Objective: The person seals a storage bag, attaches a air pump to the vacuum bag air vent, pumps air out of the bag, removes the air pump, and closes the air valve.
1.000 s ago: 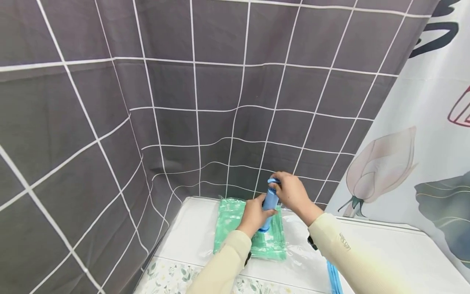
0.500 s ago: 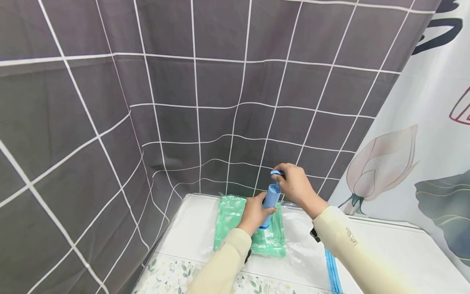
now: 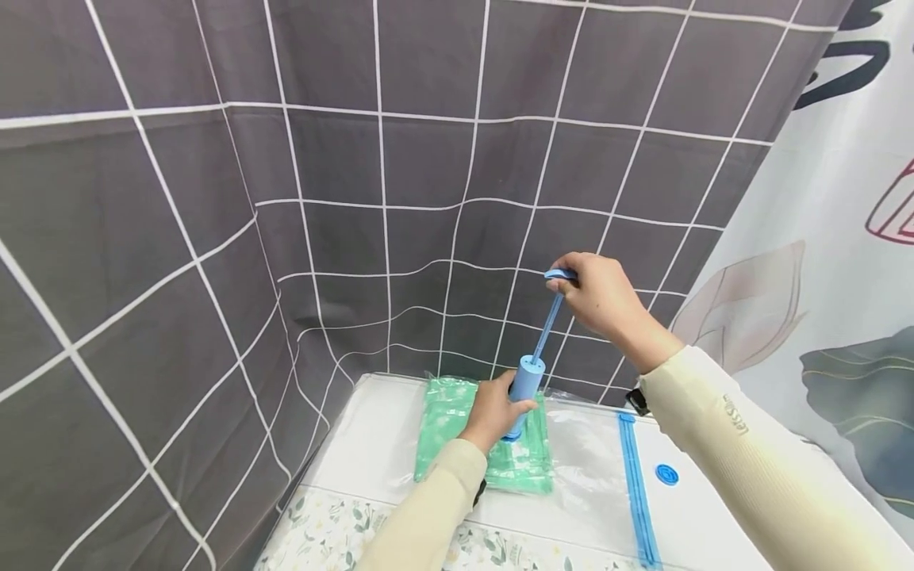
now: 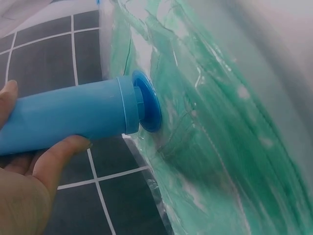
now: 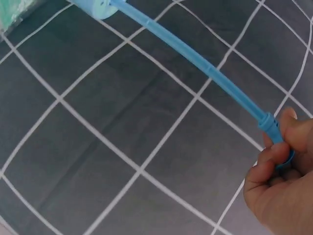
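My left hand [image 3: 494,412] grips the barrel of a blue hand pump [image 3: 527,381], which stands slightly tilted on a clear vacuum storage bag [image 3: 581,456]. Green folded contents [image 3: 446,428] show through the bag's left part. In the left wrist view the pump's end [image 4: 128,104] meets the round blue valve [image 4: 150,105] on the bag. Up and to the right, my right hand [image 3: 596,293] holds the pump's handle [image 3: 560,274] with curled fingers. The thin plunger rod [image 5: 195,58] stretches far out of the barrel.
A blue zip seal [image 3: 639,492] runs along the bag's right end. Right of it lies a round blue cap [image 3: 667,474] on the white surface [image 3: 378,428]. A floral-patterned strip [image 3: 336,527] borders the front. Dark gridded cloth [image 3: 414,159] hangs behind and at left.
My right hand has risen up and to the right, drawing the plunger rod out of the barrel. My left hand stays on the barrel. The zip seal and round cap have come into view.
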`<action>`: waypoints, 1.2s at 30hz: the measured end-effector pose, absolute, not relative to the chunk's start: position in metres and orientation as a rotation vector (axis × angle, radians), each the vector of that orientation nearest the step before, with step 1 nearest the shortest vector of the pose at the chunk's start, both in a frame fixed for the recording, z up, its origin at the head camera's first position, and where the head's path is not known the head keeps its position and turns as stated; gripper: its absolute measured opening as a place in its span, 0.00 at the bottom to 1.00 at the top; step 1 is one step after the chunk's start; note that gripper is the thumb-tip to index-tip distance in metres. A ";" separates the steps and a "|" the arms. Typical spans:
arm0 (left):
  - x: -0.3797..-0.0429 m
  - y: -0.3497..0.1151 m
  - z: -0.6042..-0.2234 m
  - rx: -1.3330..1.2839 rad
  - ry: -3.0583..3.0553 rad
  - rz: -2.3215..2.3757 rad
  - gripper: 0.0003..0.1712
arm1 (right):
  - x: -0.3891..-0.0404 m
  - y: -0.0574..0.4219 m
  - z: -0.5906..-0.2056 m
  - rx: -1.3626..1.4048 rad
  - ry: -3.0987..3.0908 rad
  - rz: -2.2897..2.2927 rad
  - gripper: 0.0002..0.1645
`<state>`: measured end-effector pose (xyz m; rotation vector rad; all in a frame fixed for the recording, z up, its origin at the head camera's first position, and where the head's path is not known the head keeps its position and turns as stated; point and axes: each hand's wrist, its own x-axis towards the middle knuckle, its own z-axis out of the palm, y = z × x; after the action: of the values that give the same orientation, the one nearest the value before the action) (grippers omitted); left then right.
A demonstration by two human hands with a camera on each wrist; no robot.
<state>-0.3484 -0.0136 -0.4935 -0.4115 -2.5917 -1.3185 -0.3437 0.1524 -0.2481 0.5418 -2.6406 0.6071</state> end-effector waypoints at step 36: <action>-0.359 -0.027 -0.504 -0.398 -2.667 -1.403 0.40 | -0.350 0.150 -0.428 0.298 -2.723 1.126 0.44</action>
<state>-0.3590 -0.0270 -0.5045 -0.3977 -2.6671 -1.4030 -0.3500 0.1502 -0.4280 0.2980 -2.7231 1.1265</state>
